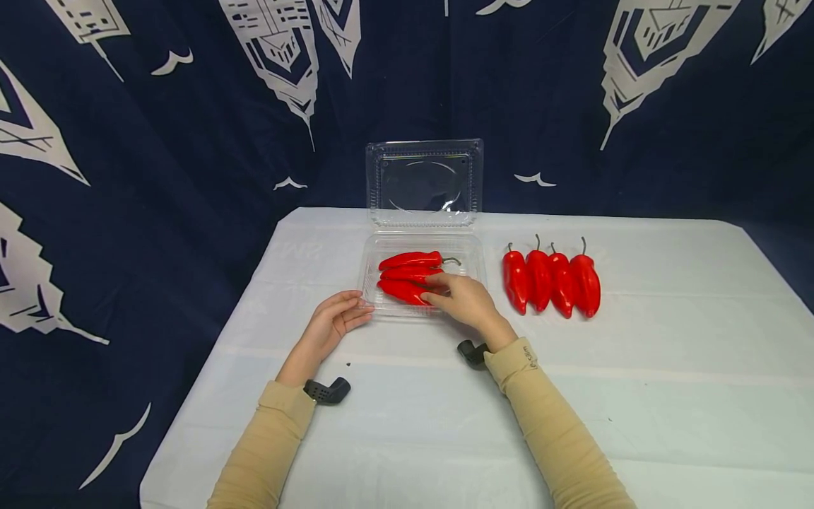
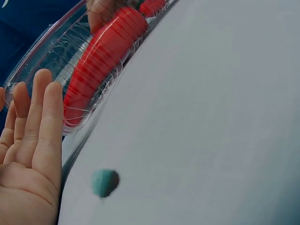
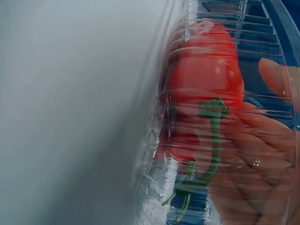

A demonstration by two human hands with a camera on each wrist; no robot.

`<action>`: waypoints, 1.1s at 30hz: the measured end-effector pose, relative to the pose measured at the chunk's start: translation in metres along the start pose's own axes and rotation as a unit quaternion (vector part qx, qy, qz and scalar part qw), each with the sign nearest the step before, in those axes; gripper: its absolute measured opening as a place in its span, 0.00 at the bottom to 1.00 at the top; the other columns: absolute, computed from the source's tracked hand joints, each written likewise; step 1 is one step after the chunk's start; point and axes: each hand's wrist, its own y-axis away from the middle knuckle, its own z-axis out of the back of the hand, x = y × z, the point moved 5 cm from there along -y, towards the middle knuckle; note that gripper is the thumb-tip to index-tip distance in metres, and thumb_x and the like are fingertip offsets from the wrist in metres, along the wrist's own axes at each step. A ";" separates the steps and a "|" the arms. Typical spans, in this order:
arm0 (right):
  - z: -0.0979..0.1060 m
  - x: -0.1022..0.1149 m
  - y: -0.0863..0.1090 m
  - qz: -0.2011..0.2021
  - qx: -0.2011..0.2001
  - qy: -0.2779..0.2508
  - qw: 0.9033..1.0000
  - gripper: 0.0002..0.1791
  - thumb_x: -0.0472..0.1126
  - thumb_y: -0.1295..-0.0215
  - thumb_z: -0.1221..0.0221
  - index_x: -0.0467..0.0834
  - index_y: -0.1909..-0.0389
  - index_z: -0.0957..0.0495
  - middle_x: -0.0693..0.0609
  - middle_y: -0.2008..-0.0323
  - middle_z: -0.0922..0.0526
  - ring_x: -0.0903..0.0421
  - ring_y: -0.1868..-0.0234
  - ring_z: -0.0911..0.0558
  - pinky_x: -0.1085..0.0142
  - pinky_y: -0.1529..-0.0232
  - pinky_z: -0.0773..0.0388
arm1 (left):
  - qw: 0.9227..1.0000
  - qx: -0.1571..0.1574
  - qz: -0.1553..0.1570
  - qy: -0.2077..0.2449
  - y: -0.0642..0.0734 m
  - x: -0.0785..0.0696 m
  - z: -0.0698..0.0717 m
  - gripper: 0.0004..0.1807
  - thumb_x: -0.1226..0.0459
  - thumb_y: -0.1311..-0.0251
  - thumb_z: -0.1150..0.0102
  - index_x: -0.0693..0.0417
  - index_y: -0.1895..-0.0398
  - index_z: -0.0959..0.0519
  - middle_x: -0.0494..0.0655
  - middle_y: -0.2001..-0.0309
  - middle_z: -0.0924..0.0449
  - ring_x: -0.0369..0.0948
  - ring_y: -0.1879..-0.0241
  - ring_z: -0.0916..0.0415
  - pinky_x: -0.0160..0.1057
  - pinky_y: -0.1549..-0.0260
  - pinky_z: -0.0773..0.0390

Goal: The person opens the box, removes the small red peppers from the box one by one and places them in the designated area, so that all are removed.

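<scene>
Three red long peppers (image 1: 403, 290) lie side by side in the base of a clear hinged plastic box (image 1: 370, 283). My right hand (image 1: 467, 300) reaches over the front right wall, its fingers at the stem ends of the front two peppers. Through the clear wall in the right wrist view, the thumb (image 3: 276, 79) stands apart from the nearest pepper (image 3: 206, 70), while the other fingers lie close beside it. My left hand (image 1: 333, 322) has its fingers extended, fingertips right at the box's front left corner. The left wrist view shows that palm (image 2: 28, 178) holding nothing.
Right of the box, several more red peppers (image 1: 562, 283) stand in a row, stems pointing away. The box's clear lid (image 1: 425, 180) stands raised at the back. A white-covered table (image 1: 407, 424) lies beneath, and a dark blue patterned cloth (image 1: 407, 85) hangs behind.
</scene>
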 end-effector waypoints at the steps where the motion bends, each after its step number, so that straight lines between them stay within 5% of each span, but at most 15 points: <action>1: -0.001 0.000 0.000 0.000 0.002 0.004 1.000 0.24 0.50 0.40 0.39 0.41 0.46 0.23 0.48 0.55 0.17 0.52 0.57 0.18 0.56 0.54 0.22 | 1.000 0.000 0.000 0.000 0.000 0.000 0.000 0.11 0.74 0.31 0.62 0.72 0.49 0.35 0.48 0.65 0.21 0.43 0.59 0.18 0.41 0.52 0.21; 16: -0.005 -0.004 -0.001 0.008 0.025 0.025 0.999 0.24 0.56 0.39 0.43 0.44 0.49 0.21 0.51 0.57 0.17 0.53 0.59 0.19 0.57 0.57 0.22 | 1.000 -0.004 0.007 -0.004 -0.001 0.001 0.001 0.14 0.74 0.30 0.64 0.75 0.46 0.39 0.48 0.65 0.22 0.43 0.59 0.19 0.42 0.52 0.21; 33: -0.001 -0.003 0.001 -0.006 0.045 -0.048 0.998 0.32 0.61 0.54 0.32 0.48 0.48 0.21 0.52 0.53 0.19 0.53 0.57 0.21 0.60 0.56 0.21 | 1.000 -0.005 0.007 -0.006 0.001 -0.001 0.000 0.11 0.74 0.30 0.64 0.71 0.49 0.35 0.48 0.65 0.21 0.43 0.58 0.19 0.43 0.51 0.22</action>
